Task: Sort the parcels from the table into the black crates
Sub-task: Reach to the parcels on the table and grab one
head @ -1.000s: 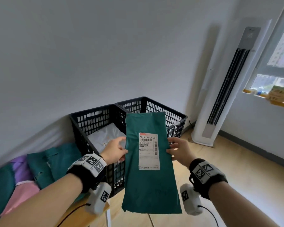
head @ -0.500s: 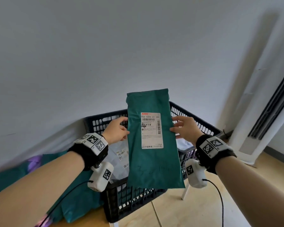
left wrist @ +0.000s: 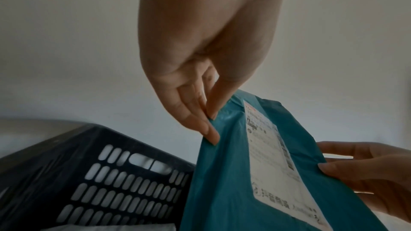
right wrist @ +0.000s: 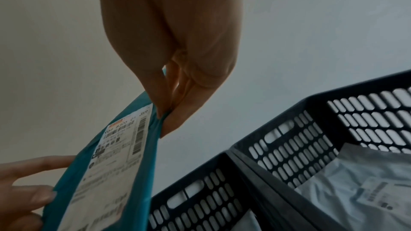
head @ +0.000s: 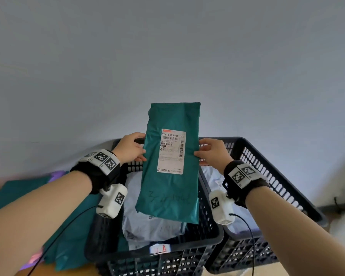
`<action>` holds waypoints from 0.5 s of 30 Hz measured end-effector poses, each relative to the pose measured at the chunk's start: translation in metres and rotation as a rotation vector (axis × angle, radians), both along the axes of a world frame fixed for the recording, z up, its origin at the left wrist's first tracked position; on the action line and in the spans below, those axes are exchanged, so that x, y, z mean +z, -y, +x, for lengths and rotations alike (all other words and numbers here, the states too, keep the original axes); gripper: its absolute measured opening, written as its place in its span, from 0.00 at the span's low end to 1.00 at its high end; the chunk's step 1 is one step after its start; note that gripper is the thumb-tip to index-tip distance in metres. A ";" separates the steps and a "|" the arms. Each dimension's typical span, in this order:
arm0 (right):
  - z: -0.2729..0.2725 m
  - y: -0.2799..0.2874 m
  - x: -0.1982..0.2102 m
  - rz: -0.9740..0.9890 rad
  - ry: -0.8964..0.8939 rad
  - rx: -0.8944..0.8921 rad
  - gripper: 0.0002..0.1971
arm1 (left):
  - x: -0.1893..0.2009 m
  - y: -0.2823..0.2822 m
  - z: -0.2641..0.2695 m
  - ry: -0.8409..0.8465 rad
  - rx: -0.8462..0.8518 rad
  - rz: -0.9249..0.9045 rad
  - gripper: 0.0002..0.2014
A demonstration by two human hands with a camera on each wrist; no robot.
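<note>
The left hand (head: pixel 130 146) pinches the left edge of a green parcel (head: pixel 170 188), with the thumb on the front and the fingers (left wrist: pixel 209 130) tucked behind the bag. The right hand (head: pixel 212 154) pinches the right edge the same way, thumb in front and fingers behind. Both hands are nearly closed on the thin bag, and they hold it up in the air, standing tall, with its white label (head: pixel 171 151) facing the person. The parcel hangs over the left black crate (head: pixel 161 257), and its bottom end dips down to about the top of the crate. I cannot tell if it touches what is inside. In that crate lie pale grey parcels (head: pixel 147 224). A second black crate (head: pixel 283 188) stands right beside the first one, touching it, and it has a pale grey parcel (right wrist: pixel 367 191) in it too. To the left of the crates lie more green parcels (head: pixel 18 192), with a bit of purple (head: pixel 57 175) and a bit of pink (head: pixel 35 257) showing. Behind it all is a plain pale wall (head: pixel 167 56). Each wrist wears a black band with black and white square marks and a small white box hanging under it.
</note>
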State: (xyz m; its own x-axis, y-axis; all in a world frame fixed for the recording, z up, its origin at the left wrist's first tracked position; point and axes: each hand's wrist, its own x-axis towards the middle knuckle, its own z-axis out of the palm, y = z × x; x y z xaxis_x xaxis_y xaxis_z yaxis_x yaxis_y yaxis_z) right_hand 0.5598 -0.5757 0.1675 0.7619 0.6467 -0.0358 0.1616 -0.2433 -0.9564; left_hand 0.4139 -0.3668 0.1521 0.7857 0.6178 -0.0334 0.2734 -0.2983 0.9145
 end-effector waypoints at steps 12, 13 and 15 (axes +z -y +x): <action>0.045 -0.084 -0.089 -0.213 -0.077 0.168 0.12 | -0.068 -0.032 0.027 -0.267 0.031 0.070 0.43; 0.046 -0.090 -0.097 -0.246 -0.074 0.175 0.12 | -0.076 -0.036 0.029 -0.299 0.038 0.057 0.42; 0.045 -0.100 -0.116 -0.298 -0.093 0.185 0.11 | -0.092 -0.042 0.033 -0.371 0.068 0.037 0.36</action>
